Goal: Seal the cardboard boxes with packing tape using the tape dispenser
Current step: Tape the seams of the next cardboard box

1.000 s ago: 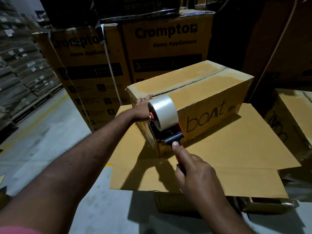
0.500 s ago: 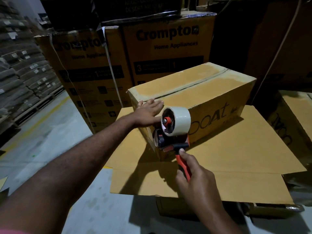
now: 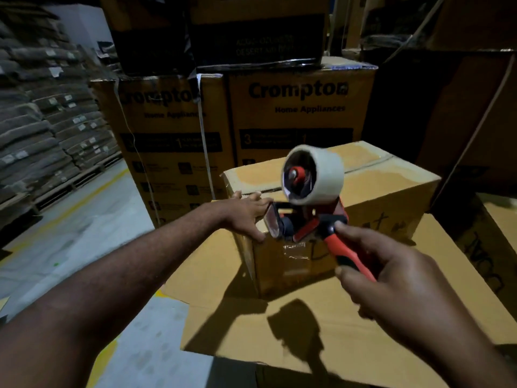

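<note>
Lifting the dispenser (image 3: 313, 175) up to the box (image 3: 391, 197) edge, right fingers (image 3: 353, 276) clench its handle; left fingers (image 3: 251, 198) lie flat beside. Seam next.

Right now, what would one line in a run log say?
left hand: presses box corner | right hand: grips tape dispenser handle | tape strip: stuck on box's near end

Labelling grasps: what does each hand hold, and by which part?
Right hand grips the red-and-black tape dispenser by its red handle. Left hand holds nothing; it rests on the near top corner of the brown cardboard box.
</note>
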